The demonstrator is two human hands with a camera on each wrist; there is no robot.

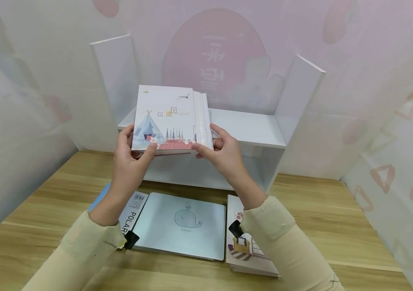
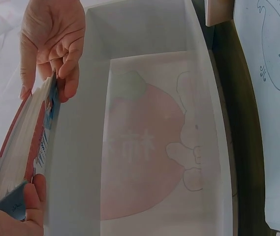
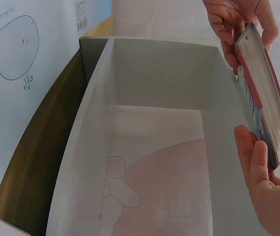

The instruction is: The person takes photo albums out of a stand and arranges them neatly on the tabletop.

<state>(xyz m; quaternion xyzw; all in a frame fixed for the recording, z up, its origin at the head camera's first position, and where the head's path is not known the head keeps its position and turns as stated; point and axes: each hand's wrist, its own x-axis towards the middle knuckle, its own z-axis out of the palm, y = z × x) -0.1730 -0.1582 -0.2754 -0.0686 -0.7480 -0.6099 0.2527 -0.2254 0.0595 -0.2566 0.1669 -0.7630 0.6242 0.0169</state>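
Both hands hold a thick book (image 1: 170,113), its pale cover printed with a blue tent and small trees, over the front of a white desk shelf (image 1: 246,125). My left hand (image 1: 128,155) grips its lower left corner, thumb on the cover and fingers behind. At the lower right corner my right hand (image 1: 226,155) does the same, with the thumb over the spine side. From the left wrist, the page edges of the book (image 2: 24,137) show between red-trimmed covers. Seen from the right wrist, the book (image 3: 263,88) is tilted beside the shelf wall.
On the wooden table (image 1: 323,226), a pale blue whale-printed notebook (image 1: 177,226) lies before the shelf. Left of it is a white item lettered POLAR (image 1: 130,218), partly behind the left forearm. An illustrated book (image 1: 253,258) lies at the right. Upright panels flank the shelf top.
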